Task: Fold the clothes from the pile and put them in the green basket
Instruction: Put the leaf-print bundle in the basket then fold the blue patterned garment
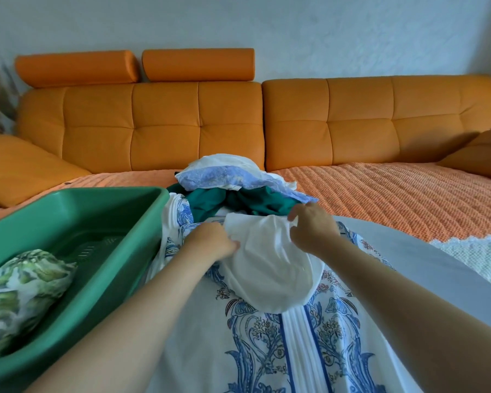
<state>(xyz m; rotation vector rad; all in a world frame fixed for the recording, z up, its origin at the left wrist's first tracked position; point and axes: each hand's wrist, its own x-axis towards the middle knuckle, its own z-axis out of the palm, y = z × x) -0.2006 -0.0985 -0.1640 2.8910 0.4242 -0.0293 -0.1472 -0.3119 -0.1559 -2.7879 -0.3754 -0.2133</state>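
A plain white garment (270, 262) lies on top of a white cloth with a blue floral print (267, 344) that is spread in front of me. My left hand (210, 241) pinches the white garment's left edge and my right hand (313, 225) pinches its upper right edge. Behind them sits the pile of clothes (238, 185), with a teal piece, a pale blue patterned piece and a white piece on top. The green basket (102, 211) stands at the left and holds a folded green-and-white leaf-print garment (20, 290).
All of this lies on an orange sofa (199, 120) with a ribbed orange cover (394, 199). A grey sheet (408, 251) and a white knitted cloth (471, 253) lie at the right. Orange cushions sit at the far left and far right.
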